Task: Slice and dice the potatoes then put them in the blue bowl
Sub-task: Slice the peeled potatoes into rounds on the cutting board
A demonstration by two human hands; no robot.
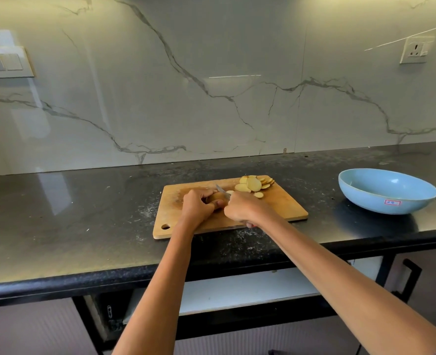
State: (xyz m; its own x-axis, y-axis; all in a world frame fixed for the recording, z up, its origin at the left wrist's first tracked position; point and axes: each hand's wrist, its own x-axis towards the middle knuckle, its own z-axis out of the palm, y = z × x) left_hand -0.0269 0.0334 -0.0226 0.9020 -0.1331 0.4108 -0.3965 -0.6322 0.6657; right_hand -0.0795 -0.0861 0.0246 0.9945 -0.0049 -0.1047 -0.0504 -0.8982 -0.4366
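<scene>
A wooden cutting board [283,204] lies on the black counter. My left hand [197,204] grips a potato piece [215,197] at the board's middle. My right hand [245,207] grips a knife [222,190]; its blade points away from me and rests against the potato's right side. A pile of round potato slices [254,184] sits at the board's far right corner. The blue bowl [387,190] stands on the counter to the right of the board, with nothing visible inside.
The black counter [83,213] runs from left to right, with a marble backsplash behind it. A wall socket [415,51] is at the upper right, a switch panel [3,62] at the upper left. Below the counter edge a drawer [237,290] stands partly open.
</scene>
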